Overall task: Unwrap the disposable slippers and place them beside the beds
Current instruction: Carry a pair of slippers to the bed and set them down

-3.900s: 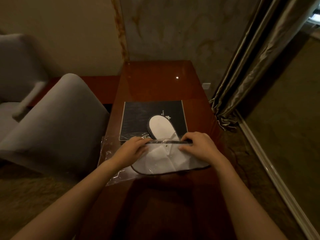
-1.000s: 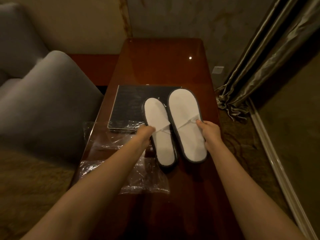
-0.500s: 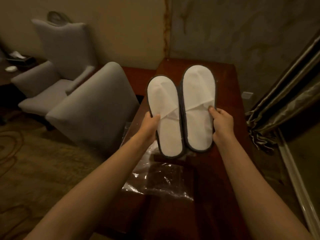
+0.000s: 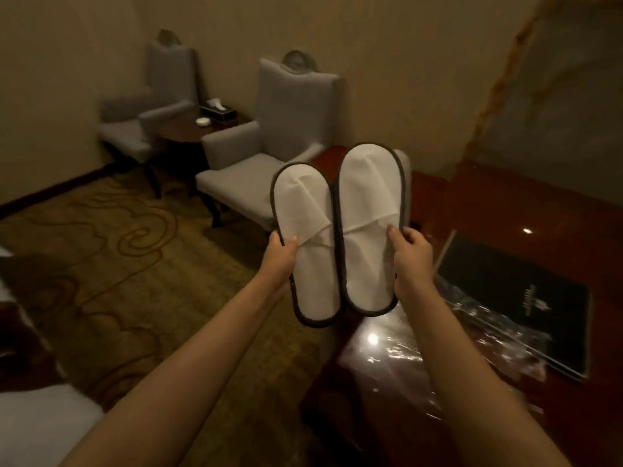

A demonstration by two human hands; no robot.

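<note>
Both slippers are out of their wrapping and held in the air, side by side with their inner edges touching, toe ends up and white upper faces toward the camera. The left hand [image 4: 281,256] grips the left slipper [image 4: 305,230] at its outer dark-trimmed edge, thumb pressed on the white face near the strap opening, fingers curled behind. The right hand [image 4: 413,261] holds the right slipper [image 4: 369,214] the same way at its outer edge, thumb on the face and fingers behind. The pair hangs near the left end of the glossy wooden desk [image 4: 505,203], partly over the patterned carpet [image 4: 118,247]. Crumpled clear plastic wrapping [image 4: 404,362] lies on the desk below the right forearm, partly overlapping a black folder [image 4: 505,281] that lies flat there. Behind the slippers stands a grey armchair [image 4: 269,146]; a second grey armchair [image 4: 151,123] stands farther left, with a round dark side table [image 4: 182,129] between them carrying a tissue box [image 4: 217,111]. White bedding [image 4: 33,426] shows at the lower left corner.
</note>
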